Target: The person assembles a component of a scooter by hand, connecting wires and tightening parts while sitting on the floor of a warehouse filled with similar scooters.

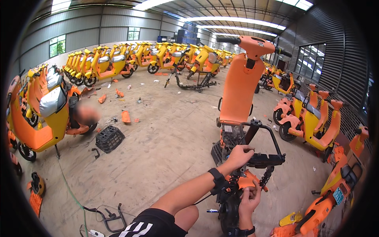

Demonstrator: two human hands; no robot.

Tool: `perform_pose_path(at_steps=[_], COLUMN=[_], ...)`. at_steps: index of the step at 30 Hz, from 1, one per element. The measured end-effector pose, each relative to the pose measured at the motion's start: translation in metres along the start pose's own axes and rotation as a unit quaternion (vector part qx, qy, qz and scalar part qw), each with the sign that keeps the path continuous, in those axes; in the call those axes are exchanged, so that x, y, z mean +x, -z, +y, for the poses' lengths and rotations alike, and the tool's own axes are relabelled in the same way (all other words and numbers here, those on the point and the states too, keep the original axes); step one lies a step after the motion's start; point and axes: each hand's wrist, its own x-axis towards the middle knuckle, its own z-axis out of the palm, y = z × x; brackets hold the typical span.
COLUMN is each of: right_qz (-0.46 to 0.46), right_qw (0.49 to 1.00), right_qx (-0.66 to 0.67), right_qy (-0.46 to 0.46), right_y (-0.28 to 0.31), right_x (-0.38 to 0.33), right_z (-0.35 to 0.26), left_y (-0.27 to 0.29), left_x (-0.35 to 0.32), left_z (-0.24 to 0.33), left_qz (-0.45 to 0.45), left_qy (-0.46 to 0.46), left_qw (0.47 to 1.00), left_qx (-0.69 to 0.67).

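Observation:
A partly stripped scooter (241, 89) stands before me, its orange front panel and handlebar facing away. Over its black rear frame (272, 158), my left hand (239, 156) is closed, thumb and fingers pinched together. What they hold, if anything, is hidden. Lower down, my right hand (249, 199) has its fingers curled against the edge of an orange plastic fender (246, 180), above the rear wheel (229, 213). Black coil shock absorbers (266, 176) flank the fender. A small blue and silver object (212, 211) shows left of the wheel.
A black crate (109, 139) and orange plastic pieces (125, 117) lie on the concrete floor. A black frame part (112, 219) and a green cable (70, 189) are at lower left. Scooters stand left (43, 118) and right (312, 118); a bare chassis (191, 83) lies farther off.

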Motion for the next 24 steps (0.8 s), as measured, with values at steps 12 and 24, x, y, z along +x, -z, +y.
perform_pose_path(at_steps=[12, 24], right_qz=[-0.027, 0.015], right_qw=[0.986, 0.982], right_qx=[0.029, -0.039], right_qy=[0.163, 0.187], right_y=[-0.027, -0.044], right_x=[0.005, 0.037], right_z=[-0.004, -0.035], left_y=[-0.014, -0.015], left_x=[-0.001, -0.005], left_z=[-0.004, 0.005], left_qz=[0.044, 0.078], left_qy=[0.013, -0.001], left_qw=[0.998, 0.995], left_qx=[-0.033, -0.058])
